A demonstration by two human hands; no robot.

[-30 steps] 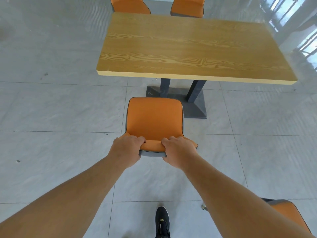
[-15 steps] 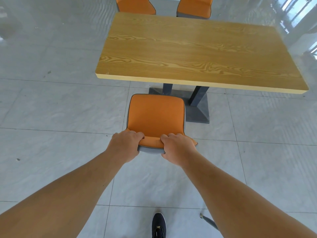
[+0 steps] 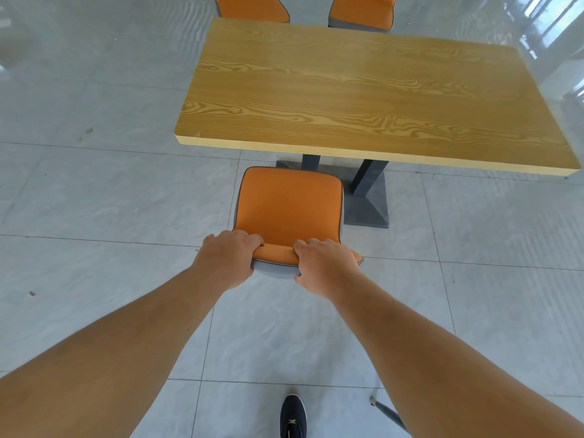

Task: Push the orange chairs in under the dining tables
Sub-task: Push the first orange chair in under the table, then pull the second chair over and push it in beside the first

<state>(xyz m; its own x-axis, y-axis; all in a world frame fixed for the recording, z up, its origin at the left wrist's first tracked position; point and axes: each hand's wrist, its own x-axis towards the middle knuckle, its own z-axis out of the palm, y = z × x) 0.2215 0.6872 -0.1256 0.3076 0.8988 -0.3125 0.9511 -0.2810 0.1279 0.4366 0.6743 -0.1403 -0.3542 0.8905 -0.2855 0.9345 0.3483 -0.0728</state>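
Observation:
An orange chair (image 3: 289,205) with a grey shell stands on the tiled floor, its seat front almost at the near edge of the wooden dining table (image 3: 363,93). My left hand (image 3: 226,259) grips the top of the backrest on its left side. My right hand (image 3: 324,267) grips the same backrest on its right side. Both hands curl their fingers over the rim. The chair's legs are hidden under the seat.
Two more orange chairs (image 3: 252,7) (image 3: 361,9) stand at the table's far side. A dark pedestal base (image 3: 368,203) sits under the table. A grey chair leg (image 3: 387,412) shows at bottom right beside my arm. My dark shoe (image 3: 293,417) is on the floor.
The chair has slid forward toward the table with both hands on its backrest, and I have stepped along behind it. The chair at bottom right has almost left view.

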